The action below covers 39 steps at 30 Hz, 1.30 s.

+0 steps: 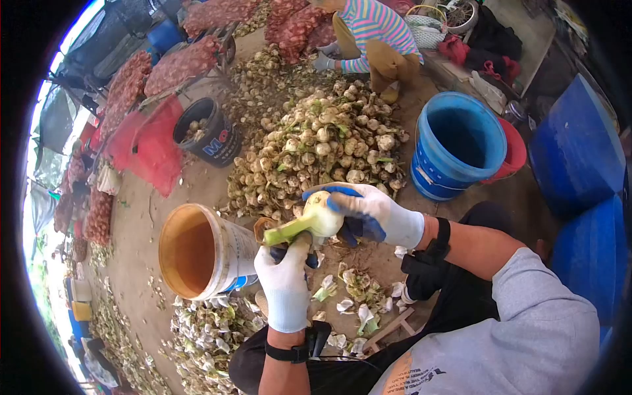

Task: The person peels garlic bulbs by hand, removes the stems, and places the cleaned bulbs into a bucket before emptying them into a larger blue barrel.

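Observation:
Both hands wear white gloves with blue palms. A garlic bulb (322,220) with a thick pale-green stem is between them, tilted with the stem pointing down to the left. My left hand (286,280) pinches the stem from below. Wrapped round the far side of the bulb are the fingers of my right hand (378,214). Whether a small tool sits in either hand is hidden. Just beyond the hands rises a large heap of garlic bulbs (329,135), some with green leaves. Peeled garlic skins (359,293) lie on the ground below.
An orange-lined white bucket (243,253) stands left of my hands, and a black bucket (214,148) holding bulbs is beyond it. At right are a blue bucket (428,164) and a red bucket (512,151). Another person (378,39) squats behind the heap. Red net sacks (184,62) line the back left.

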Motion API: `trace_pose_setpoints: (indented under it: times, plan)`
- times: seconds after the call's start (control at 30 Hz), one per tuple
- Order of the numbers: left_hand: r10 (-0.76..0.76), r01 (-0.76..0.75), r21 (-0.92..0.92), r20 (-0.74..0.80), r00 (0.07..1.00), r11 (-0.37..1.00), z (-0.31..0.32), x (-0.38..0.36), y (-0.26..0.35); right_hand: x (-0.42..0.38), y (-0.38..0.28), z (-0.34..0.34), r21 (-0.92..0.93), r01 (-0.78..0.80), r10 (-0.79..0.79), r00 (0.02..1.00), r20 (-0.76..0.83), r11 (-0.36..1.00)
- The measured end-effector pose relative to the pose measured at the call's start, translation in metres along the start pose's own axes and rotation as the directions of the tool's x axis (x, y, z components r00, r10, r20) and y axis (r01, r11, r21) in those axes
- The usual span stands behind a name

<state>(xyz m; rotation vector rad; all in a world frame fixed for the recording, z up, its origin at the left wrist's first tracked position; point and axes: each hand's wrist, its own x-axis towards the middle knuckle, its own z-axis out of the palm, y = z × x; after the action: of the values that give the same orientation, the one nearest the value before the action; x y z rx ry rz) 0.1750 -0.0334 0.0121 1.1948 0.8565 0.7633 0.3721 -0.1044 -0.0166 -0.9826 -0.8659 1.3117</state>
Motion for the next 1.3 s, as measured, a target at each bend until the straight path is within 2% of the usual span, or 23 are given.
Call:
trace_pose_setpoints:
  times: [0.1, 0.13, 0.3, 0.37, 0.43, 0.5, 0.53, 0.63, 0.67, 0.7, 0.77, 0.8, 0.83, 0.87, 0.9, 0.93, 1.0, 1.03, 1.07, 1.17, 1.23, 1.27, 1.3]
  plan:
    - [0.002, -0.002, 0.038, -0.008, 1.0, 0.999, 0.005, -0.003, 0.006, 0.009, 0.025, -0.017, 0.356, -0.128, 0.105, 0.991, 0.085, 0.926]
    - [0.001, -0.001, 0.037, -0.007, 1.0, 0.999, 0.004, -0.002, 0.001, 0.007, 0.021, -0.009, 0.286, -0.083, 0.09, 0.996, -0.008, 0.954]
    - [0.135, -0.13, 0.099, -0.045, 0.99, 0.987, 0.007, 0.003, -0.009, 0.001, 0.004, 0.004, -0.032, 0.01, -0.012, 0.997, -0.075, 0.999]
    - [0.077, -0.075, 0.051, -0.037, 0.996, 0.996, 0.006, 0.003, -0.011, -0.001, 0.008, 0.004, -0.268, 0.163, -0.18, 0.983, -0.043, 0.95]
    - [0.015, -0.015, 0.005, -0.025, 1.0, 1.0, 0.002, 0.005, -0.016, 0.002, 0.006, -0.008, -0.276, 0.117, -0.125, 0.992, -0.012, 0.954]
    - [-0.023, 0.022, -0.143, -0.004, 1.0, 0.99, -0.005, 0.011, -0.026, 0.001, 0.002, -0.015, 0.237, -0.186, 0.151, 0.976, 0.157, 0.954]
    - [-0.037, 0.039, -0.138, 0.016, 0.999, 0.99, -0.008, 0.012, -0.028, 0.0, 0.0, -0.016, 0.239, -0.179, 0.146, 0.978, 0.15, 0.954]
    - [0.029, -0.032, -0.158, -0.023, 0.999, 0.987, -0.002, 0.013, -0.031, 0.003, -0.003, -0.014, 0.048, -0.072, 0.073, 0.997, -0.008, 0.996]
    - [0.03, -0.034, -0.158, -0.028, 0.999, 0.987, 0.001, 0.01, -0.03, 0.002, -0.006, -0.01, -0.234, -0.019, -0.012, 0.992, -0.129, 0.972]
    - [0.077, -0.077, -0.006, -0.057, 0.995, 0.997, 0.005, 0.007, -0.027, 0.001, -0.003, -0.007, -0.229, -0.019, -0.01, 0.992, -0.128, 0.973]
    - [0.126, -0.114, 0.15, -0.075, 0.989, 0.982, 0.01, 0.003, -0.029, -0.003, 0.005, -0.002, -0.743, 0.267, -0.434, 0.9, -0.036, 0.614]
    - [0.226, -0.202, 0.295, -0.049, 0.973, 0.934, 0.012, 0.0, -0.033, -0.004, 0.007, 0.0, -0.825, 0.302, -0.526, 0.851, 0.006, 0.479]
    - [0.317, -0.285, 0.429, -0.004, 0.948, 0.857, 0.016, -0.002, -0.036, -0.003, 0.008, -0.002, -0.826, 0.296, -0.525, 0.851, -0.001, 0.48]
    - [0.313, -0.293, 0.375, 0.008, 0.95, 0.879, 0.023, -0.007, -0.031, 0.0, 0.009, -0.006, -0.641, 0.117, -0.29, 0.942, -0.17, 0.758]
    - [0.311, -0.293, 0.374, 0.012, 0.95, 0.88, 0.023, -0.007, -0.031, 0.002, 0.011, -0.01, -0.378, -0.098, -0.002, 0.967, -0.256, 0.921]
    - [0.166, -0.155, 0.164, -0.06, 0.984, 0.974, 0.02, -0.005, -0.032, 0.005, 0.014, -0.013, -0.353, -0.003, -0.091, 0.964, -0.249, 0.936]
    - [-0.052, 0.006, -0.341, -0.125, 0.991, 0.94, 0.014, 0.004, -0.035, 0.005, 0.016, -0.019, 0.032, 0.062, -0.052, 0.967, -0.25, 0.998]
    - [-0.117, 0.077, -0.235, -0.161, 0.98, 0.969, 0.003, 0.005, -0.021, 0.004, 0.005, -0.016, 0.237, 0.066, -0.008, 0.971, -0.24, 0.969]
    - [-0.077, 0.025, -0.263, -0.188, 0.979, 0.964, -0.008, 0.013, -0.023, 0.005, -0.001, -0.027, 0.271, 0.051, -0.008, 0.987, -0.158, 0.961]
    - [0.014, -0.071, -0.254, -0.22, 0.975, 0.965, -0.019, 0.025, -0.029, 0.001, -0.011, -0.039, 0.127, 0.092, -0.071, 0.984, -0.164, 0.988]
    - [0.068, -0.053, 0.059, -0.284, 0.956, 0.997, -0.028, 0.023, -0.04, 0.0, -0.014, -0.043, 0.099, 0.11, -0.094, 0.984, -0.152, 0.989]
    - [0.116, -0.055, 0.306, -0.186, 0.976, 0.95, -0.029, 0.016, -0.038, -0.002, -0.015, -0.044, 0.072, 0.122, -0.111, 0.984, -0.136, 0.99]
    - [0.189, -0.141, 0.622, -0.013, 0.982, 0.77, -0.043, 0.017, -0.053, -0.005, -0.017, -0.043, 0.073, 0.12, -0.109, 0.984, -0.138, 0.99]
